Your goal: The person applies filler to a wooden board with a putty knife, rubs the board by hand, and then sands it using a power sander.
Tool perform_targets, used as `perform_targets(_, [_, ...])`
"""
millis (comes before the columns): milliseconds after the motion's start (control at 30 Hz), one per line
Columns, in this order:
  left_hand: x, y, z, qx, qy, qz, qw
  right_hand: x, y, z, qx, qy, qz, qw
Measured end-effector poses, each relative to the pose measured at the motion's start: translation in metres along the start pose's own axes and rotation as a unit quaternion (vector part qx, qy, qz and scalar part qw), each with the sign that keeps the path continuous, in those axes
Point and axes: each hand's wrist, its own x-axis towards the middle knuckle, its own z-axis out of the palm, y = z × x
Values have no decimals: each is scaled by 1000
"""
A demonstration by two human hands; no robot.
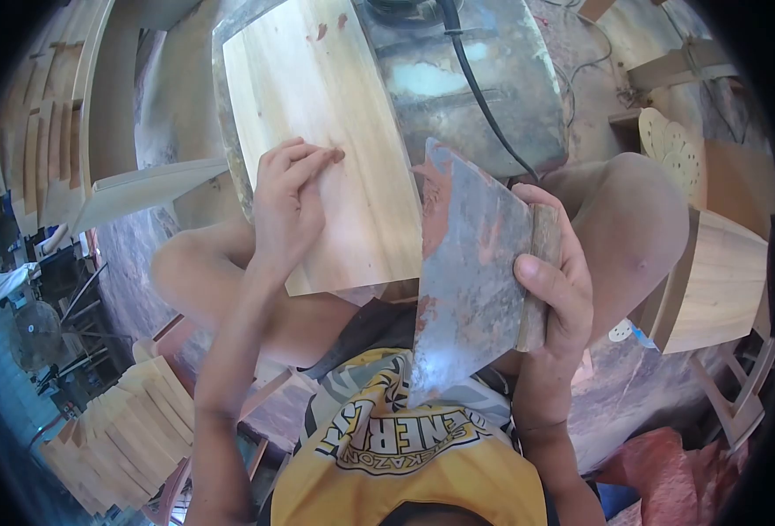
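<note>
A pale wooden panel (pixel 352 219) lies in front of me on a worn, stained work surface. My left hand (pixel 295 197) rests over it, fingers bunched together, with the fingertips at a small dab of reddish-brown putty (pixel 338 155). Whether any putty is pinched between them is hidden. More putty marks (pixel 321 32) show near the panel's far end. My right hand (pixel 558 289) is closed around the wooden handle of a broad metal putty scraper (pixel 475 263), thumb on the near face. Reddish putty is smeared along the blade's left edge, beside the panel.
A black cable (pixel 475 83) runs from a dark tool (pixel 405 9) over the work surface (pixel 492 96). Stacked wooden pieces (pixel 124 430) stand at lower left, and wooden boards (pixel 716 280) at right. A fan (pixel 38 329) is at far left; red sheeting (pixel 668 473) lies at lower right.
</note>
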Motion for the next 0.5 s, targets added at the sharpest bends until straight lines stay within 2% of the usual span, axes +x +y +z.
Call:
perform_targets(100, [0, 6, 8, 18, -2, -30, 999, 0, 1, -6, 70, -35, 7, 997])
perform_targets(200, [-6, 5, 17, 84, 0, 2, 996, 1, 3, -7, 74, -38, 3, 997])
perform_targets(267, [-12, 12, 21, 180, 17, 50, 982, 1, 3, -4, 72, -32, -1, 997])
perform_targets(500, [-11, 20, 10, 239, -47, 77, 967, 1, 3, -7, 56, -30, -7, 998])
